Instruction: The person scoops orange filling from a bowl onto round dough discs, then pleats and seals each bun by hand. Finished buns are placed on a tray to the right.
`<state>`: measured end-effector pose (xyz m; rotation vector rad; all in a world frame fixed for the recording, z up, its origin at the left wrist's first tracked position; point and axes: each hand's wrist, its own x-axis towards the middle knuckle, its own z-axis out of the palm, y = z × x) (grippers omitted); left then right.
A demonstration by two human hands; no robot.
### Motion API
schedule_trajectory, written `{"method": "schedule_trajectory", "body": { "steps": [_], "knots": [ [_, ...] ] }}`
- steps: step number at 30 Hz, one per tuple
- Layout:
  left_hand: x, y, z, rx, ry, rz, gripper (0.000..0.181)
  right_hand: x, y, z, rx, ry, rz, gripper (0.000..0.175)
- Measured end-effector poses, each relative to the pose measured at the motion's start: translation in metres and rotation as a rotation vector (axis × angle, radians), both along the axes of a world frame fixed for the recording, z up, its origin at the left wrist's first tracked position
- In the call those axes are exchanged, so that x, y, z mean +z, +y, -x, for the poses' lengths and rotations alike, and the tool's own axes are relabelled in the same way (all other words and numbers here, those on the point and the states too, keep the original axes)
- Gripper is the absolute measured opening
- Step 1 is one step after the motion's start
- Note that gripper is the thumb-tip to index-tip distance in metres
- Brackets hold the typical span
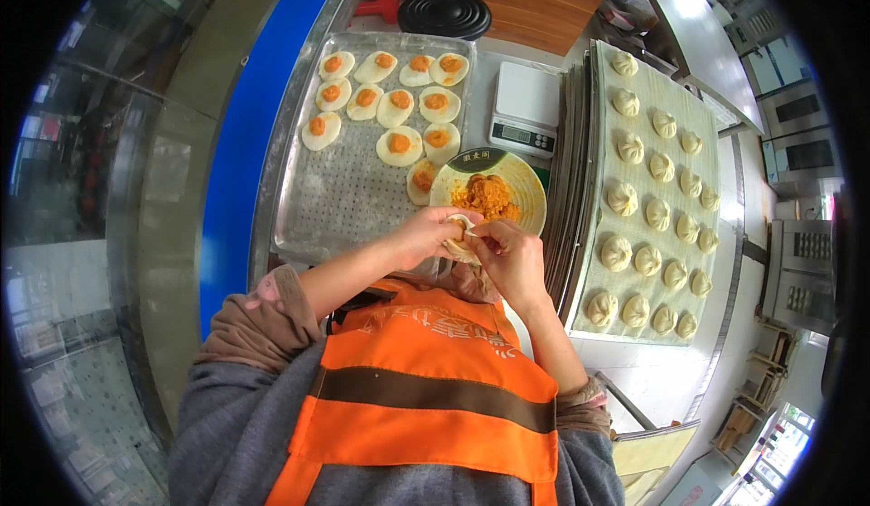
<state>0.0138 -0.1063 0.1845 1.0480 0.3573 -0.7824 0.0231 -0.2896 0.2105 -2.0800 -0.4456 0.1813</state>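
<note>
Between my two hands is a half-gathered bun [462, 250], its dough folded up around orange filling. My left hand [427, 235] cups it from the left, with the thumb at the rim. On the other side my right hand [508, 253] pinches the dough edge with its fingertips. Just beyond them a round plate [531, 186] holds a heap of orange filling [486, 195]. Flat dough rounds topped with filling, such as one dough round [399, 145], lie on a perforated metal tray [340, 207] ahead to the left. The plate partly covers the nearest round.
A white digital scale [527, 98] stands behind the plate. To the right, pleated buns [658, 214] sit in rows on a cloth-lined tray [680, 91], beside a stack of tray edges [569, 180]. A black round lid or stool top [444, 13] is beyond the metal tray.
</note>
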Motion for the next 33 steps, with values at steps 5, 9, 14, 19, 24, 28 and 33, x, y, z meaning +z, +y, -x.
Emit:
{"method": "schedule_trajectory", "body": {
  "steps": [5,9,14,19,24,28,33],
  "knots": [
    [-0.001,0.001,-0.001,-0.002,-0.051,0.044,0.039,0.007,0.0,-0.004,-0.031,-0.011,-0.081,0.019],
    [-0.002,0.01,-0.007,0.059,0.074,0.304,0.039,0.005,-0.003,-0.009,-0.045,0.104,-0.041,0.021],
    [0.001,0.006,-0.004,0.088,0.032,0.184,0.04,-0.004,-0.003,-0.005,-0.092,0.091,-0.082,0.017],
    [0.005,0.001,-0.004,0.02,-0.048,0.099,0.04,0.0,-0.002,-0.002,-0.03,-0.08,-0.116,0.015],
    [0.002,-0.002,-0.004,0.001,-0.09,0.055,0.039,0.002,-0.005,-0.006,-0.063,0.028,-0.01,0.013],
    [-0.004,0.001,-0.005,-0.114,-0.092,-0.07,0.04,-0.003,-0.006,-0.004,0.071,-0.106,0.021,0.015],
    [-0.006,0.007,-0.005,-0.153,-0.056,-0.051,0.041,-0.002,-0.004,-0.004,0.124,-0.16,-0.073,0.017]
  ]
}}
